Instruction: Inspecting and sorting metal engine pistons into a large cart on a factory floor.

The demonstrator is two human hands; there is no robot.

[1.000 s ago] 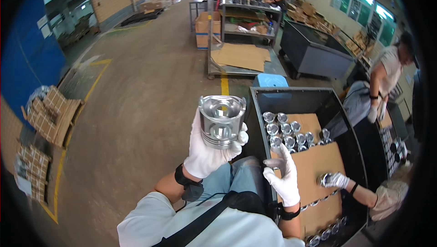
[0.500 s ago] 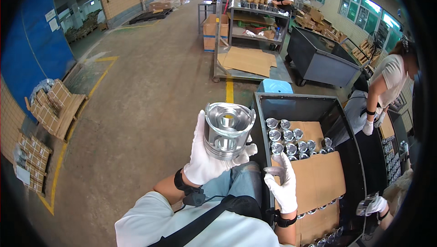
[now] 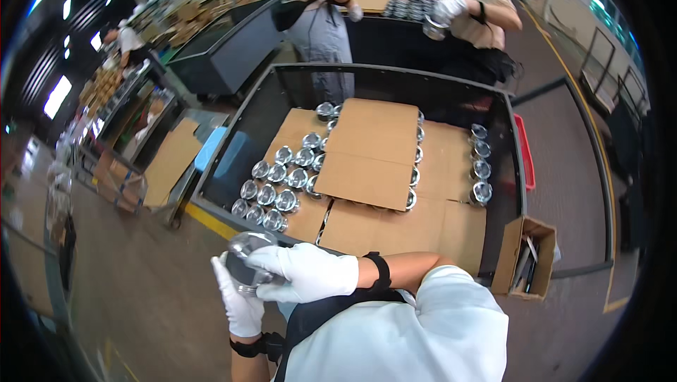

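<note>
Just outside the near left corner of a dark metal bin (image 3: 395,70), I hold a shiny metal piston (image 3: 243,273). My left hand (image 3: 241,306), in a white glove, supports it from the left and below. My right hand (image 3: 310,271), also gloved, reaches across and has its fingers wrapped on the piston's near side. Inside the bin, several pistons (image 3: 285,201) stand in rows at the left on cardboard. A loose cardboard sheet (image 3: 370,146) lies over more pistons in the middle. Another row of pistons (image 3: 481,169) stands at the right.
A small cardboard box (image 3: 518,259) with tools hangs at the bin's near right corner. A red tray (image 3: 525,153) is beside the bin. Two co-workers stand beyond it, one holding a piston (image 3: 435,28). A blue stool (image 3: 210,148) and a cart (image 3: 159,163) are at the left.
My view has swung right over the bin. My right hand has come from the bin's edge onto the piston, which was held in my left hand alone.
</note>
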